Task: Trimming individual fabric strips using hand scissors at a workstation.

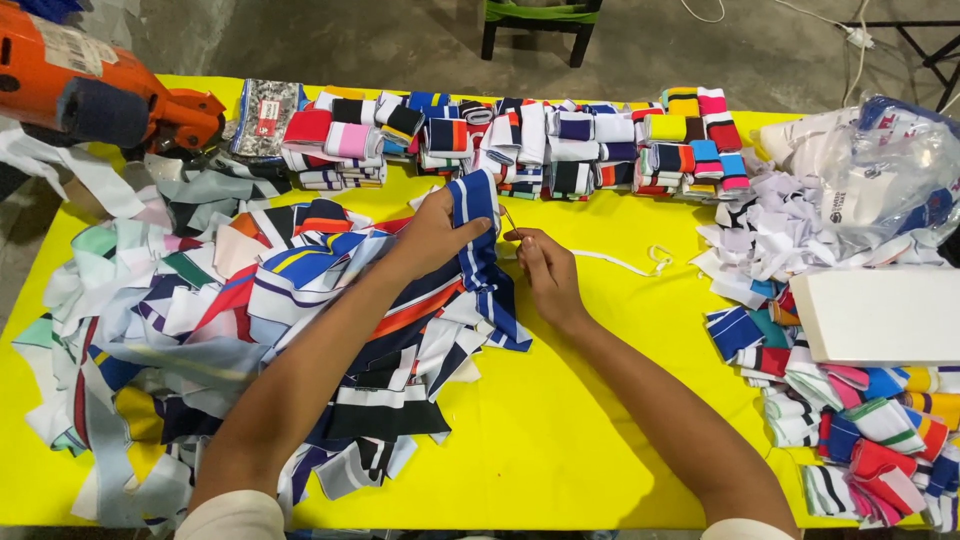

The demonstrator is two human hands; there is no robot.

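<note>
My left hand (432, 238) grips a blue strip of fabric with white stripes (482, 262), holding its top end up while the rest hangs down to the yellow table (560, 420). My right hand (548, 272) sits just to the right of it, fingers pinched on a thin needle or pin (508, 220) near the strip's top edge. A thin white cord (625, 262) trails from that hand to the right across the table. A big heap of loose striped fabric strips (220, 330) lies under my left forearm.
Folded coloured strips (520, 140) are stacked in a row along the far edge. More folded pieces (860, 420), white scraps (770, 220), a white box (885, 315) and a plastic bag (880, 170) lie at right. An orange machine (100, 90) sits far left.
</note>
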